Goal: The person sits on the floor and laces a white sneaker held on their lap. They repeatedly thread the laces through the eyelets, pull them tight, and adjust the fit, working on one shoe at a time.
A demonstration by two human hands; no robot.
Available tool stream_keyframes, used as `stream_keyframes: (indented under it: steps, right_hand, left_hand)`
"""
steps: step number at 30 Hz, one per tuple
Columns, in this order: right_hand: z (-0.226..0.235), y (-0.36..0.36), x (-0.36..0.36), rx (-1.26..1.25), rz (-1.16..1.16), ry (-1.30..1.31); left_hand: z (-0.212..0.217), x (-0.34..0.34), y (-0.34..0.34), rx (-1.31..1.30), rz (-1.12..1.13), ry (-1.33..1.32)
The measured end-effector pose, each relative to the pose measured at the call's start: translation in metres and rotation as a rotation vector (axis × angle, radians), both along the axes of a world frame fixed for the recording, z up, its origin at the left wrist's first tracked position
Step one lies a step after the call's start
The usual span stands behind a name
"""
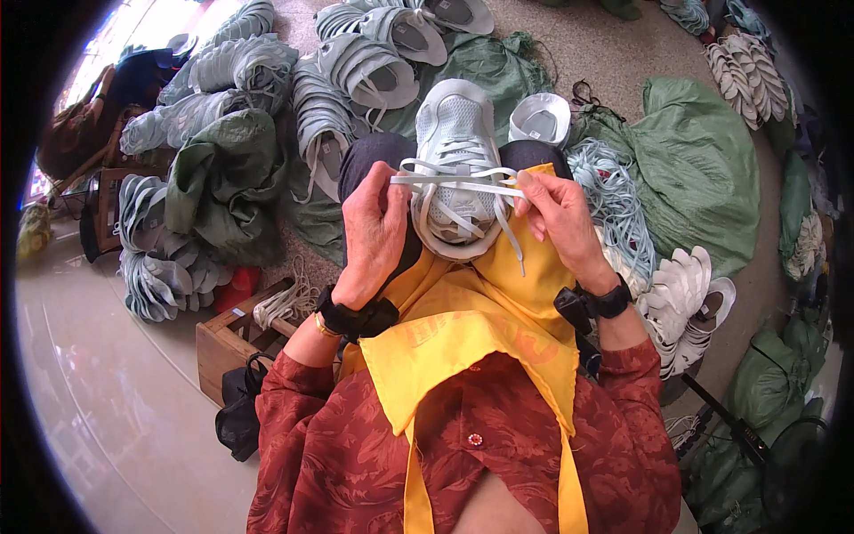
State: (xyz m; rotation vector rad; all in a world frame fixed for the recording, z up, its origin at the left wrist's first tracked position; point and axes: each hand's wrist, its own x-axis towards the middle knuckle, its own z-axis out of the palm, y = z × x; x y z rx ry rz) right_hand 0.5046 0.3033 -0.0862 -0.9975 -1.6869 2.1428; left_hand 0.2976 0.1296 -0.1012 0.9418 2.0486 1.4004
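Observation:
A pale grey-green shoe upper rests on my lap between my knees, toe pointing away from me. Its light shoelace is threaded through the eyelets and stretches sideways across the opening. At the left, my left hand is closed, pinching the lace between thumb and fingers. On the other side my right hand pinches the lace too, and a loose lace end hangs below it over the yellow apron.
Stacks of similar uppers lie ahead and to the left. A bundle of pale blue laces sits by my right knee, beside a green sack. White uppers are at the right. A wooden stool stands at the left.

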Motion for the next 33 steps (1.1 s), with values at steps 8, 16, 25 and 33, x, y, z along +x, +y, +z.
stream_keyframes:
  steps: [8, 16, 25, 33]
  right_hand:
    - [0.005, -0.017, 0.008, 0.476, -0.008, -0.063]
    - [-0.003, -0.034, 0.000, 0.899, 0.015, -0.098]
    - [-0.007, -0.027, -0.013, 1.015, -0.033, -0.108]
    - [0.043, -0.026, -0.037, 0.944, 0.012, 0.064]
  left_hand:
    - [0.009, 0.002, -0.006, -0.019, 0.039, -0.068]
    - [0.025, 0.012, -0.006, 0.060, 0.134, 0.257]
    - [0.029, 0.032, -0.019, 0.043, -0.619, 0.590]
    - [0.028, 0.033, -0.018, 0.000, -0.557, 0.649]
